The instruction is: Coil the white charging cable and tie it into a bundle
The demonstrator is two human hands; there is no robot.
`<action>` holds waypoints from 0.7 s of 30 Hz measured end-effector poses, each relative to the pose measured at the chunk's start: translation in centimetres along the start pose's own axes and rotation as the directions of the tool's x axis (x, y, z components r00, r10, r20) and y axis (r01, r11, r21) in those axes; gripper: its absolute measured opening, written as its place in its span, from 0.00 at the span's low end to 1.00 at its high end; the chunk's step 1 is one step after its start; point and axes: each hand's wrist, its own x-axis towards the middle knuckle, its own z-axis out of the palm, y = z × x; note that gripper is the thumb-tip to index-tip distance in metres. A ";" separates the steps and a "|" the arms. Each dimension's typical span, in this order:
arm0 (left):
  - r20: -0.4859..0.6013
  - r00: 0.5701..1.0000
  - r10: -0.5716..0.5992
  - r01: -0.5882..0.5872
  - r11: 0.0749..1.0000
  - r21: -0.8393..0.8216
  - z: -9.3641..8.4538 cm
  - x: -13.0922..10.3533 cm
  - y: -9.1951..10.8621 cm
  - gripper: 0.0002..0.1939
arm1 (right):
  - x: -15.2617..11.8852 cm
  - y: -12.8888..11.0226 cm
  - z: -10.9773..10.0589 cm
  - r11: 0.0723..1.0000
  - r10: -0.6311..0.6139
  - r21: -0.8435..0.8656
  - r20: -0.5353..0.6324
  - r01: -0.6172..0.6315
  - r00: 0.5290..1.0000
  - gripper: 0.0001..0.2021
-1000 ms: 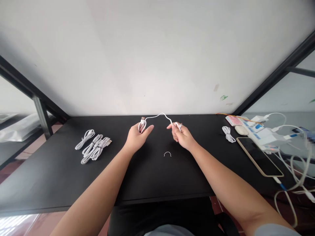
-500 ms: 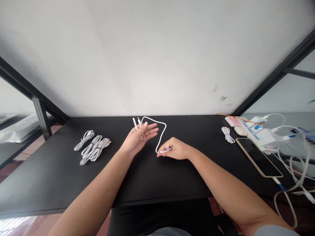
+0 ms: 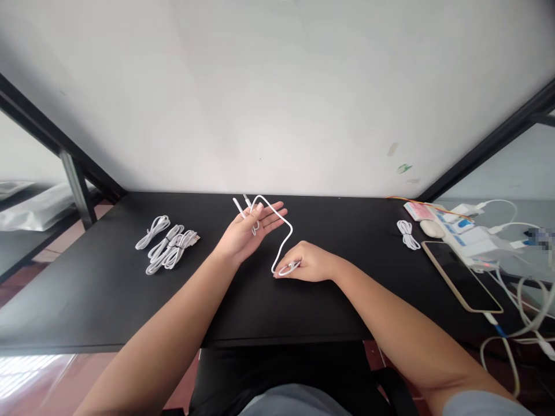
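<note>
A black table [image 3: 99, 300] bears bundled white cables [image 3: 177, 249] and a phone [image 3: 462, 277].

Left hand [image 3: 246, 232] is palm-up; right hand [image 3: 311, 261] pinches.

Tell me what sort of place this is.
Likely an indoor workstation against a wall: a black tabletop, bundled white cables, and a power strip beside a phone suggest it.

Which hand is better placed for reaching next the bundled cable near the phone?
Probably the right hand: it is closer to that bundled cable, though it holds the cable spanning both hands.
</note>
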 end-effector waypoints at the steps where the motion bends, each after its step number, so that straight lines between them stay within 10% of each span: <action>1: 0.018 1.000 0.008 -0.007 1.000 -0.011 0.1 -0.1 0.2 0.19 | 0.0 0.0 0.0 1.000 0.008 0.008 0.008 -0.008 1.000 0.16; 11: -0.069 0.994 0.083 -0.086 0.996 -0.034 -0.1 -0.7 1.7 0.28 | 0.2 0.3 0.1 0.999 0.033 0.019 0.042 -0.034 0.999 0.18; 21: -0.101 0.994 0.043 -0.021 0.978 0.206 -0.4 0.1 1.6 0.18 | -0.5 0.6 -1.2 0.990 0.129 0.087 -0.225 -0.112 0.966 0.20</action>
